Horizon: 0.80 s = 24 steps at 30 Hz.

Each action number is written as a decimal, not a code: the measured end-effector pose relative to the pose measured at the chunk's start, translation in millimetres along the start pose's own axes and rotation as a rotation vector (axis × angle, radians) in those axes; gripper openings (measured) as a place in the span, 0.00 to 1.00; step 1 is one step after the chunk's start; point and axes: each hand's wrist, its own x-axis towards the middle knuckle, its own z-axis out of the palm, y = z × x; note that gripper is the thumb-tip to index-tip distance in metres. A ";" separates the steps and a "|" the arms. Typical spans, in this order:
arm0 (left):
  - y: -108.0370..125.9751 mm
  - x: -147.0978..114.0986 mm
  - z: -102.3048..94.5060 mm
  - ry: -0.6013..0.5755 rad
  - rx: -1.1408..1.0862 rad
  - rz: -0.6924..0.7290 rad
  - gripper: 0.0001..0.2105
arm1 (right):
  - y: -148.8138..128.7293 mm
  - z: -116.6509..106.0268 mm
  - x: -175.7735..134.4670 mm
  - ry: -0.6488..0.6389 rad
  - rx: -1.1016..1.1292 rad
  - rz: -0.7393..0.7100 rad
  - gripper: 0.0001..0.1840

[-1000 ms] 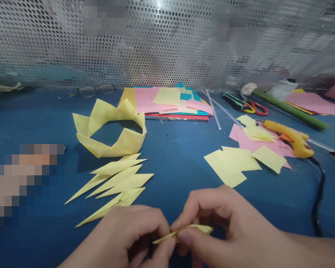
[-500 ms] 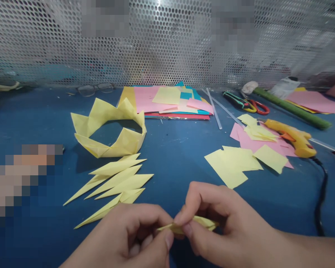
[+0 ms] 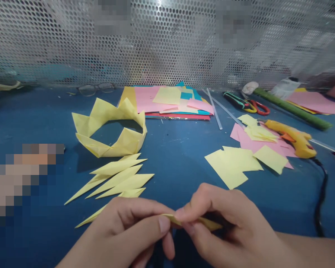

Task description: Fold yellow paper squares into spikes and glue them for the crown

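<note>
Between my two hands is a narrow folded yellow paper piece (image 3: 210, 223). My left hand (image 3: 128, 230) pinches its left end between thumb and fingers. My right hand (image 3: 226, 223) grips its middle with thumb and forefinger, and the piece's right tip pokes out under the curled fingers. Several pointed folded yellow paper pieces (image 3: 120, 182) lie to the left, the lowest partly hidden behind my left hand. Beyond them stands a yellow folded paper crown (image 3: 111, 149), a ring with pointed peaks.
Loose yellow paper squares (image 3: 229, 165) lie right of centre, near a yellow glue gun (image 3: 293, 137) with a black cord (image 3: 322, 201). Farther back are a coloured paper stack (image 3: 145, 98), scissors (image 3: 259, 107), glue sticks (image 3: 214, 111) and a green stem (image 3: 293, 108). A perforated metal screen (image 3: 167, 48) stands behind.
My left thumb has moved up and lies straighter along the paper piece, and that hand has shifted slightly upward. The right hand keeps its pinch. Objects on the table have stayed put.
</note>
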 end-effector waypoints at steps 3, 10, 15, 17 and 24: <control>-0.4 1.7 -1.9 -0.010 -0.048 0.000 0.17 | -2.1 0.4 2.2 -0.025 0.035 0.058 0.04; 12.1 1.3 4.9 -0.048 -0.119 -0.040 0.15 | -4.2 0.0 8.0 -0.063 0.199 0.205 0.03; 9.6 2.2 3.1 -0.080 -0.107 -0.017 0.18 | 1.0 -1.9 8.1 -0.034 0.184 0.186 0.04; 7.7 3.9 0.7 -0.115 -0.083 -0.018 0.19 | 1.9 -2.1 8.2 -0.014 0.133 0.137 0.06; 17.1 1.8 3.1 -0.089 0.024 -0.098 0.23 | -3.3 1.6 8.9 -0.005 0.080 0.145 0.03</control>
